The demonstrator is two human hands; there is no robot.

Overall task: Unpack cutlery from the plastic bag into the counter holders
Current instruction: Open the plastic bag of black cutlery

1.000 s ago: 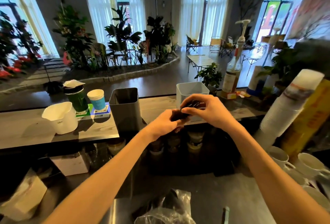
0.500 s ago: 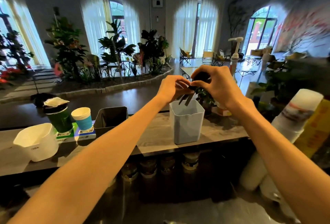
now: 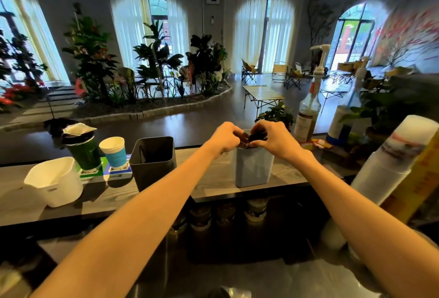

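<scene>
A pale blue holder (image 3: 253,167) stands on the raised wooden counter (image 3: 209,186). Both hands meet right over its open top. My left hand (image 3: 224,139) and my right hand (image 3: 273,139) each pinch a bundle of dark cutlery (image 3: 251,139), whose lower ends dip into the holder. To the left stands a dark grey holder (image 3: 153,162), and further left a white holder (image 3: 53,181). A bit of the clear plastic bag (image 3: 234,293) shows at the bottom edge, on the lower steel counter.
A green cup (image 3: 83,150) and a blue-sleeved paper cup (image 3: 115,152) sit on a card between the white and grey holders. A syrup pump bottle (image 3: 308,112) and a small plant stand right of the blue holder. A stack of white cups (image 3: 389,167) leans at the right.
Both hands lifted the dark cutlery from in front of the blue holder to above it, then lowered it, so its ends now sit inside the holder's mouth.
</scene>
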